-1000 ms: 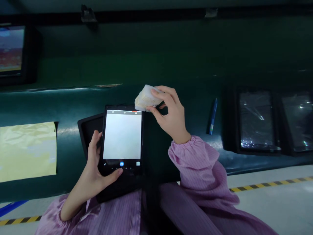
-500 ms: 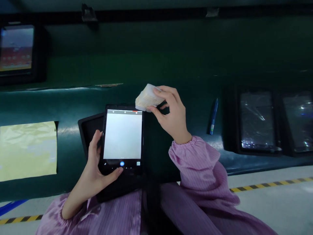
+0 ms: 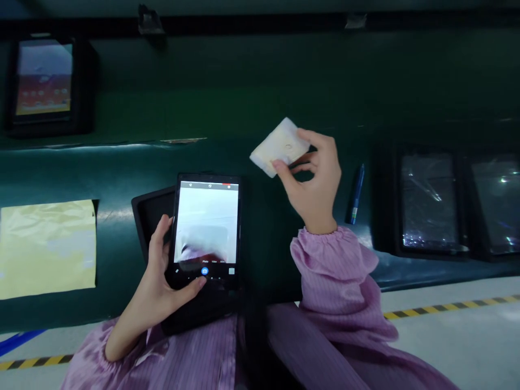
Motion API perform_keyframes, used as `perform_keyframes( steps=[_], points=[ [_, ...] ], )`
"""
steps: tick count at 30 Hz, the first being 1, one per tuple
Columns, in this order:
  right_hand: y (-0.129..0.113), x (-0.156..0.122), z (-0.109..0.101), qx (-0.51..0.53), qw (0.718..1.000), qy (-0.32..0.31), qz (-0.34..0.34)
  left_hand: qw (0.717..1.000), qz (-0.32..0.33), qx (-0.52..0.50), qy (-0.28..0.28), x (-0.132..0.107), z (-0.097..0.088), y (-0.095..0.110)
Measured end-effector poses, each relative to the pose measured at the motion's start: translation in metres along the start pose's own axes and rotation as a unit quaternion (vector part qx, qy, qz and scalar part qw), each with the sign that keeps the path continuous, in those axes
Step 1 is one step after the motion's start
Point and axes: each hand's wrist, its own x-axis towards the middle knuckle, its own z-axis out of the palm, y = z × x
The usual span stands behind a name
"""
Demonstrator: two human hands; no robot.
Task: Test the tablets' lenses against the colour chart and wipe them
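My left hand [image 3: 162, 284] is closed round the lower left side of a black tablet [image 3: 208, 222], its thumb lying by the blue shutter button. The lit screen shows a camera preview with a pale scene and a dark blurred shape at the bottom. Behind the tablet, a black tray [image 3: 156, 208] sticks out at the left, partly hidden. Up and to the right of the tablet, my right hand [image 3: 317, 181] pinches a white block [image 3: 280, 146], foam or cloth-like, between thumb and fingers. The block is tilted in the air, apart from the tablet.
A yellow sheet [image 3: 47, 249] lies at the left of the green table [image 3: 244, 81]. Another lit tablet [image 3: 44, 81] stands at the back left. On the right are a blue pen [image 3: 357, 194] and two dark tablets in black trays, one nearer [image 3: 428, 200], one at the edge [image 3: 498, 203].
My right hand has moved right and slightly up with the white block, away from the tablet's top edge, turning it. The preview has gone from blank white to showing a blurred scene.
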Motion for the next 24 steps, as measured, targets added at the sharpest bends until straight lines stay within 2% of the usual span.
perform_keyframes(
  steps=[4,7,24],
  points=[
    [0.0073,0.0027,-0.0069,-0.006,0.999,0.026,0.044,1.000,0.000,-0.008,-0.006,0.0014,0.0006,0.0007],
    [0.0084,0.0026,-0.0075,-0.014,0.998,0.020,0.060,1.000,0.002,-0.006,-0.003,0.0020,0.0005,0.0017],
    [0.0108,0.0029,-0.0083,-0.022,0.996,0.040,0.082,1.000,0.017,0.007,-0.004,0.0017,0.0012,-0.0008]
  ],
)
